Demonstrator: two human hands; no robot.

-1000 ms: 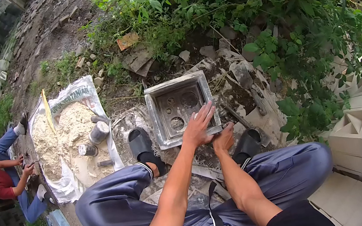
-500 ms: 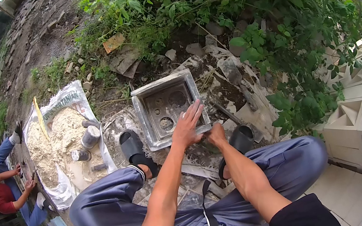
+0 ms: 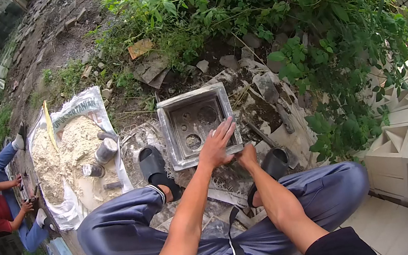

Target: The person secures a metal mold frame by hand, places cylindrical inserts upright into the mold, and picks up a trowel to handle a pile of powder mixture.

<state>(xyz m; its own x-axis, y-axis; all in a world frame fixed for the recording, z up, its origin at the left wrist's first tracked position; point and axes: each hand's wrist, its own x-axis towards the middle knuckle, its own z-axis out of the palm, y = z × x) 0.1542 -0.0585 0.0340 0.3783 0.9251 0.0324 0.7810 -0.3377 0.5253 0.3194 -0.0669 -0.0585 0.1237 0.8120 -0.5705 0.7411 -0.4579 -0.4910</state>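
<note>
Left hand (image 3: 212,150) laid across the near wall, toward the right corner; fingers (image 3: 225,128) extended and unclenched, reaching over the interior. Right hand (image 3: 247,157) low at that corner, fingers curled; whether they grasp the edge or merely press it, cannot tell. Under both: a square grey box-like mould, metal by its look (image 3: 166,136), open side up, on the littered ground between the feet, round recesses in its floor. Judged stiff and fairly heavy, unlikely to flex; the dusty film could make the rim slick, and any thin edges could bite or chip. Best hold: opposite outer walls, low, both hands, kept level; one corner alone would tip it. Farther out, a dark grey rubber sandal (image 3: 152,160) on the left, its mate (image 3: 275,163) on the right; a dusty flat-bladed trowel (image 3: 266,88) beyond the right wall; leftward, a pale powder heap (image 3: 78,135) on a white woven sack (image 3: 126,179).
</note>
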